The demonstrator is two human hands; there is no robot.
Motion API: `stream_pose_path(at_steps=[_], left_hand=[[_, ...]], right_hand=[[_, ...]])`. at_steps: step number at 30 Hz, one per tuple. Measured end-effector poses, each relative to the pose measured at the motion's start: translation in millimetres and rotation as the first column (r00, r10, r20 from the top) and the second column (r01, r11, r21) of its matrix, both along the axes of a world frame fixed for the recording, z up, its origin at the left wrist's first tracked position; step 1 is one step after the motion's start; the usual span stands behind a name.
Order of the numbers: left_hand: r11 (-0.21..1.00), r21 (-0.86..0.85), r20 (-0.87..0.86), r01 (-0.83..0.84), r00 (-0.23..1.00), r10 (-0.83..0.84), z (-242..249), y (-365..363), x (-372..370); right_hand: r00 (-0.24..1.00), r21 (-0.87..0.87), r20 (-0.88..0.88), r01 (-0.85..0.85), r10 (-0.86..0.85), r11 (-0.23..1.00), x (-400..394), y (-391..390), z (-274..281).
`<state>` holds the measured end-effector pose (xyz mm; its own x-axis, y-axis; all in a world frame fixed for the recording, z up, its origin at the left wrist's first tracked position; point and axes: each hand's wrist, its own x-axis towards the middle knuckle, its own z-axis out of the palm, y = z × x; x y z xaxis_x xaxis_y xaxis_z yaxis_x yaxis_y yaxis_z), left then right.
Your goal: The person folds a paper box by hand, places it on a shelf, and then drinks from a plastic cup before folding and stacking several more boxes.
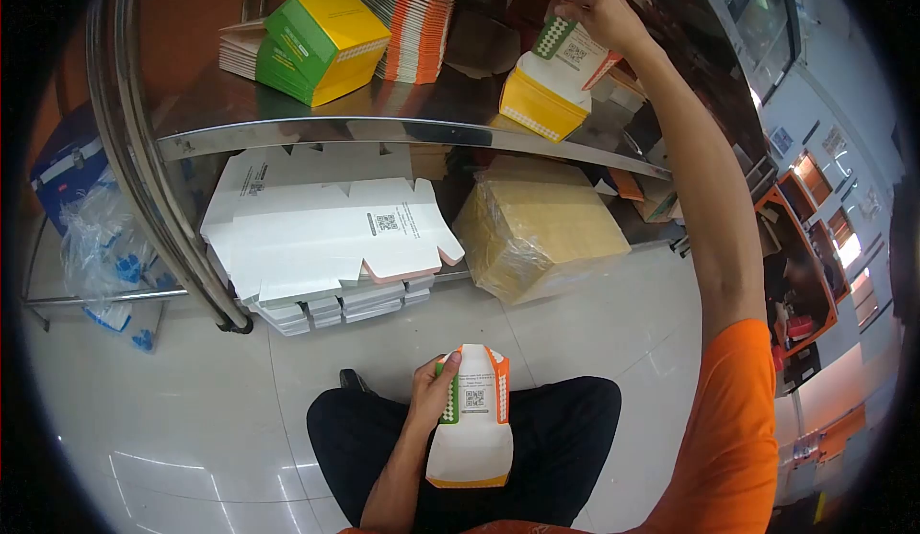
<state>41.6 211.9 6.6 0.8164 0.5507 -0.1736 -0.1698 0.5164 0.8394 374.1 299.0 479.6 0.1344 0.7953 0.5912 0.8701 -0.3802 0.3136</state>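
Note:
My left hand [430, 392] grips a flattened small carton [470, 452] by its left edge, thumb on top, above my lap. This carton has a white face with a QR code, green and orange side strips and a yellow lower end. My right hand [606, 20] reaches far up to the shelf, its fingers closed at the upper end of a yellow-and-white carton [542, 96]. Green and orange strips and a QR code show on that carton too. My right fingertips are partly hidden.
A metal shelf [412, 131] holds a green-and-yellow box [331, 45] and a tall stack of flat cartons [412, 26]. Below lie stacked white die-cut sheets [326, 227] and a plastic-wrapped brown cardboard box [541, 227]. A clear plastic bag [101, 237] hangs at left.

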Motion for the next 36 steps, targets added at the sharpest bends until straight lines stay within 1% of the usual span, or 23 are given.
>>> stream_pose_path(at_steps=[2, 3, 4, 5, 6, 8, 9, 11, 15, 17, 18, 20, 21, 23, 24, 26, 27, 29, 30, 32, 35, 36], left_hand=[[1.0, -0.001, 0.005, 0.003, 1.0, -0.003, 1, 0, 0], [1.0, 0.0, 0.007, 0.004, 1.0, -0.004, 4, 0, -1], [1.0, 0.01, 0.003, 0.005, 1.0, -0.006, 7, 1, -2], [1.0, 0.022, 0.0, 0.007, 1.0, -0.007, 9, 1, -3], [1.0, 0.024, 0.001, 0.01, 1.0, -0.01, 8, 1, -2], [0.999, 0.033, -0.007, 0.007, 1.0, -0.006, 3, 1, -1], [0.999, 0.038, -0.006, 0.006, 1.0, -0.006, 2, 1, -1], [0.999, 0.034, -0.017, 0.002, 1.0, -0.002, 2, 1, 0], [0.999, 0.046, -0.031, -0.003, 1.0, 0.005, -1, 0, 1], [1.0, 0.017, -0.015, -0.006, 1.0, 0.006, 1, 0, 1], [1.0, 0.017, -0.014, -0.008, 1.0, 0.009, 2, 0, 1], [1.0, -0.002, -0.02, 0.004, 1.0, -0.004, 3, -1, 2], [1.0, -0.001, -0.022, 0.004, 1.0, -0.004, 2, -1, 2], [1.0, -0.022, -0.033, 0.016, 0.999, -0.016, 0, -1, 4], [1.0, -0.022, -0.032, 0.019, 0.999, -0.019, 1, 0, 5], [1.0, 0.009, -0.022, 0.024, 0.999, -0.024, 1, 0, 6], [1.0, 0.006, -0.022, 0.026, 0.999, -0.026, -2, 0, 7], [1.0, 0.01, -0.03, 0.027, 0.999, -0.027, -8, -1, 9], [1.0, 0.008, -0.03, 0.028, 0.999, -0.028, -9, -1, 9], [1.0, -0.009, -0.024, 0.023, 0.999, -0.024, -5, -1, 8], [0.999, 0.033, -0.041, 0.002, 0.999, 0.0, -6, 0, 8], [0.999, 0.042, -0.04, -0.001, 0.999, 0.003, -8, 0, 10]], right_hand=[[0.997, 0.003, 0.019, -0.072, 0.072, 0.997, 3, -4, 1], [0.997, 0.004, 0.022, -0.071, 0.071, 0.997, 5, -6, 0], [0.98, 0.04, 0.198, 0.016, -0.024, 0.999, -5, -10, -4], [0.924, 0.092, 0.363, 0.095, -0.123, 0.991, -11, -13, -7], [0.923, 0.094, 0.363, 0.098, -0.126, 0.991, -13, -14, -8], [0.836, 0.13, 0.528, 0.096, -0.151, 0.987, -11, -15, -9], [0.835, 0.134, 0.528, 0.096, -0.153, 0.986, -10, -16, -9], [0.798, 0.144, 0.591, 0.041, -0.119, 0.989, -3, -13, -9], [0.823, 0.146, 0.565, -0.037, -0.053, 0.989, 4, -9, -5], [0.888, 0.165, 0.443, 0.052, -0.121, 0.985, -2, -7, 0], [0.888, 0.166, 0.443, 0.049, -0.119, 0.985, -2, -5, 1], [0.928, 0.194, 0.33, 0.116, -0.176, 0.974, 1, -1, 2], [0.928, 0.195, 0.328, 0.117, -0.177, 0.974, 4, 1, 4], [0.965, 0.126, 0.212, 0.129, -0.154, 0.984, 4, 3, 9], [0.964, 0.126, 0.213, 0.132, -0.156, 0.983, 4, 3, 9], [0.964, 0.129, 0.248, 0.066, -0.097, 0.989, 4, 2, 9], [0.963, 0.126, 0.249, 0.069, -0.099, 0.99, 4, 3, 9], [0.975, 0.122, 0.223, -0.014, -0.014, 0.992, 8, 3, 9], [0.975, 0.12, 0.223, -0.013, -0.015, 0.993, 10, 3, 9], [0.977, 0.107, 0.19, 0.075, -0.095, 0.991, 7, 3, 10], [0.973, 0.146, 0.2, 0.088, -0.117, 0.985, -6, -8, 3], [0.984, 0.118, 0.153, 0.075, -0.093, 0.99, -2, -10, 2]])
